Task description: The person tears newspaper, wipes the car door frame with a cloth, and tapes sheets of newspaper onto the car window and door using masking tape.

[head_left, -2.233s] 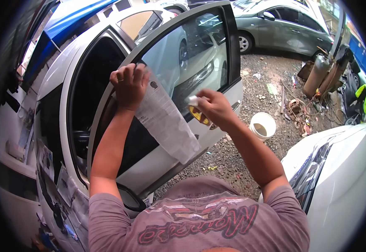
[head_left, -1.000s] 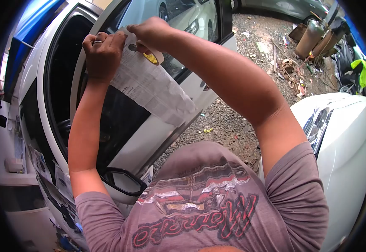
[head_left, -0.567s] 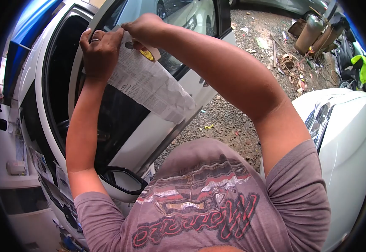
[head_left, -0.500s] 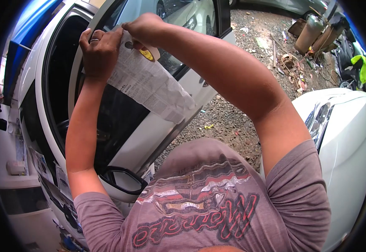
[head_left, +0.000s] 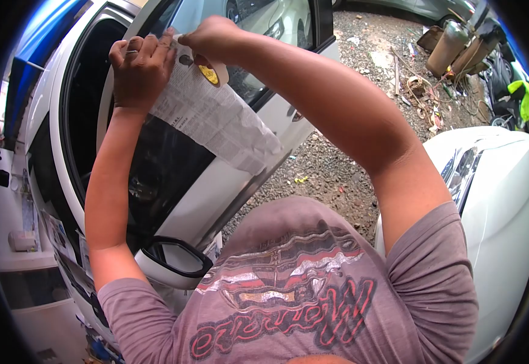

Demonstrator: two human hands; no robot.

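Observation:
A sheet of newspaper hangs over the window of an open white car door, its lower end creased and reaching past the glass. My right hand is closed on a roll of masking tape with a yellow core, close to the paper's upper edge. Beside it, my left hand, with a ring on one finger, lies against the window frame and the top of the paper. Its fingers are stretched and somewhat apart. The fingertips of both hands nearly meet; any strip of tape between them is hard to make out.
The door's side mirror sticks out below my left forearm. Another white car stands close on my right. Gravel ground lies between them, with a rusty cylinder and scattered debris farther back.
My left hand has shifted slightly, its fingers spreading and its forearm moving left. My right hand, still holding the tape roll, has barely moved; the roll has turned a little.

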